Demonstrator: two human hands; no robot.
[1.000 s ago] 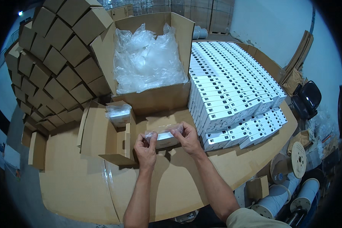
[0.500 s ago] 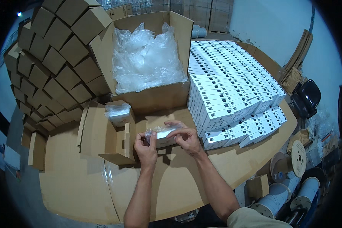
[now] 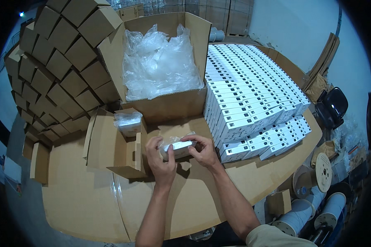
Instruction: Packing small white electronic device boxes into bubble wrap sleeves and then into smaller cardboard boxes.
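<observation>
Between my two hands is a small white box point(image 3: 179, 150) with clear plastic wrap around it, held just above the table. My left hand point(image 3: 161, 158) is closed on its left end, thumb on the near side. At the other end, my right hand point(image 3: 204, 153) grips it between thumb and fingers. Just left of my hands stands an open brown carton point(image 3: 130, 171). A white box in a clear plastic bag point(image 3: 129, 122) sits in the carton's far part. Part of the held box is hidden behind my fingers.
Rows of white boxes point(image 3: 251, 94) are stacked at the right. A large carton point(image 3: 175, 108) full of clear plastic bags point(image 3: 160, 61) stands at the back. Many brown cartons point(image 3: 62, 66) pile up at the left. Cable spools point(image 3: 292, 216) lie beyond the table's right edge.
My left fingers have shifted up around the box's left end, and my right fingers have straightened along its right end. The wrapped box has tilted slightly. The carton has not moved.
</observation>
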